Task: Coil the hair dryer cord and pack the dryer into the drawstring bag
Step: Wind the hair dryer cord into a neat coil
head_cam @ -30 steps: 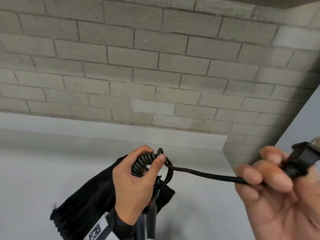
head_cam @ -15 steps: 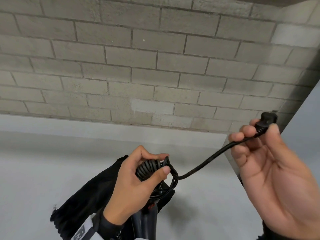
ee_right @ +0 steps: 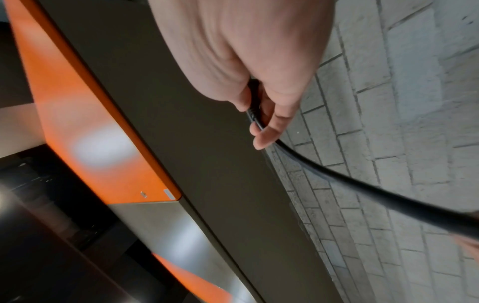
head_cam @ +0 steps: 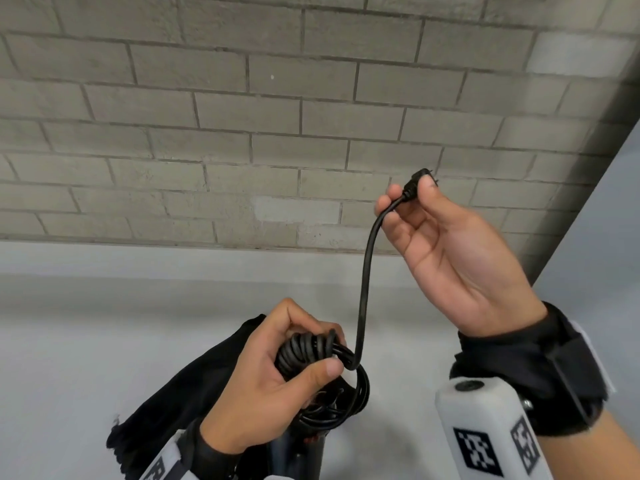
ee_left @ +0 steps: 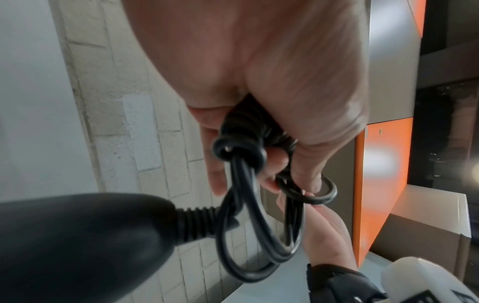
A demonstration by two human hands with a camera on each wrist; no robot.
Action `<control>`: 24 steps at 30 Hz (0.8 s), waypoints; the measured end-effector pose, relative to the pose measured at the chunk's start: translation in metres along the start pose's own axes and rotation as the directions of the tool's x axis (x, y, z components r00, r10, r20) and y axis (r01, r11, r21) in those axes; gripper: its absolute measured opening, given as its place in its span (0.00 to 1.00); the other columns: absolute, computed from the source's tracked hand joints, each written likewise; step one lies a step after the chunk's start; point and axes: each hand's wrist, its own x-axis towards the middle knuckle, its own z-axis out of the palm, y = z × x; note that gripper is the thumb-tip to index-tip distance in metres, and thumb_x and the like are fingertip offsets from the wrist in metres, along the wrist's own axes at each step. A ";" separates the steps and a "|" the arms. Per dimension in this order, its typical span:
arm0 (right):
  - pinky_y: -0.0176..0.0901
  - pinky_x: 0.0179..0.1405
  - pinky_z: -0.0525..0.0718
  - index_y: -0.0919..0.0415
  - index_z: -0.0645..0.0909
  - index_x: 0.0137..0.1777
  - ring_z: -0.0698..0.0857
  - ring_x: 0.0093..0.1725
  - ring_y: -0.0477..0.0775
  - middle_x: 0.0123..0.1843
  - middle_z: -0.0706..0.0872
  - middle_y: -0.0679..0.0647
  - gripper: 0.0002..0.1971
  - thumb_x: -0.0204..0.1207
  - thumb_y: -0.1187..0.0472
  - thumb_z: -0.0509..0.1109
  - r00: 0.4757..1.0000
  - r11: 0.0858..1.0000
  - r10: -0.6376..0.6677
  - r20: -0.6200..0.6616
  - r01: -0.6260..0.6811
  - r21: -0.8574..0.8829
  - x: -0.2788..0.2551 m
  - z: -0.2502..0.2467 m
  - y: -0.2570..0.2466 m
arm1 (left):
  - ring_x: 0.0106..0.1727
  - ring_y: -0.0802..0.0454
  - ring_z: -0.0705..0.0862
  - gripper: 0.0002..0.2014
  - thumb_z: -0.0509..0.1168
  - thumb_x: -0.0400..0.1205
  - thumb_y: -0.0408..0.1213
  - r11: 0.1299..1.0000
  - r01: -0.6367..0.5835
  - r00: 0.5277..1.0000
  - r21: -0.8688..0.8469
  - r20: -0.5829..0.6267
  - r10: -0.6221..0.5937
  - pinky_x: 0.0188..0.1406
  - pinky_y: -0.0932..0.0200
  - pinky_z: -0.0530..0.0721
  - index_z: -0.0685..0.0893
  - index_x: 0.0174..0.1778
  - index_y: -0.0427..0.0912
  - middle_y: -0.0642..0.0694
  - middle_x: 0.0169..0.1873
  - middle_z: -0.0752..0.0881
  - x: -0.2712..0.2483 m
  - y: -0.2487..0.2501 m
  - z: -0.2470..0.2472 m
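Observation:
My left hand [head_cam: 277, 368] grips a bundle of black coiled cord [head_cam: 311, 351] above the table, thumb pressed over the loops. The dryer's black handle end [ee_left: 77, 242] with its ribbed strain relief hangs below the coil [ee_left: 259, 225] in the left wrist view. A free stretch of cord [head_cam: 365, 282] rises from the coil to my right hand [head_cam: 433, 237], which pinches the plug [head_cam: 417, 180] between thumb and fingers, palm toward me. In the right wrist view the cord [ee_right: 337, 174] runs off to the lower right. The black drawstring bag [head_cam: 180, 403] lies on the table beneath my left hand.
A grey brick wall [head_cam: 277, 116] stands behind the pale table [head_cam: 69, 341]. An orange and grey cabinet [ee_left: 383, 174] and a cardboard box [ee_left: 427, 225] stand to the right. Black wrist straps with white marker blocks [head_cam: 485, 427] sit on both forearms.
My right hand has swung the plug end up and leftward toward the coil, so the free cord now stands nearly upright. The left hand has kept its grip on the coil.

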 end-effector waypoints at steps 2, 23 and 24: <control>0.37 0.36 0.88 0.63 0.78 0.44 0.89 0.41 0.55 0.40 0.86 0.59 0.10 0.86 0.62 0.60 0.999 1.000 0.006 -0.034 -0.005 0.030 0.005 -0.006 0.003 | 0.23 0.60 0.79 0.17 0.78 0.74 0.45 1.000 -0.011 0.999 -0.008 -0.031 0.011 0.22 0.65 0.78 0.77 0.48 0.46 0.40 0.46 0.87 0.000 -0.002 -0.001; 0.36 0.29 0.82 0.61 0.77 0.47 0.88 0.39 0.53 0.39 0.89 0.56 0.05 0.84 0.61 0.64 0.926 0.830 -0.359 0.115 0.373 -0.415 0.012 -0.013 -0.033 | 0.38 0.49 0.88 0.08 0.76 0.75 0.42 0.958 -0.020 0.999 0.285 0.035 0.011 0.40 0.58 0.87 0.88 0.49 0.50 0.45 0.39 0.88 0.002 -0.002 0.005; 0.36 0.28 0.82 0.63 0.76 0.50 0.88 0.38 0.53 0.39 0.89 0.57 0.05 0.84 0.61 0.64 0.925 0.824 -0.368 0.098 0.373 -0.426 0.014 -0.016 -0.031 | 0.37 0.47 0.87 0.07 0.75 0.77 0.41 0.956 -0.033 0.998 0.292 0.059 0.016 0.39 0.57 0.87 0.88 0.49 0.49 0.44 0.38 0.88 0.003 -0.001 0.005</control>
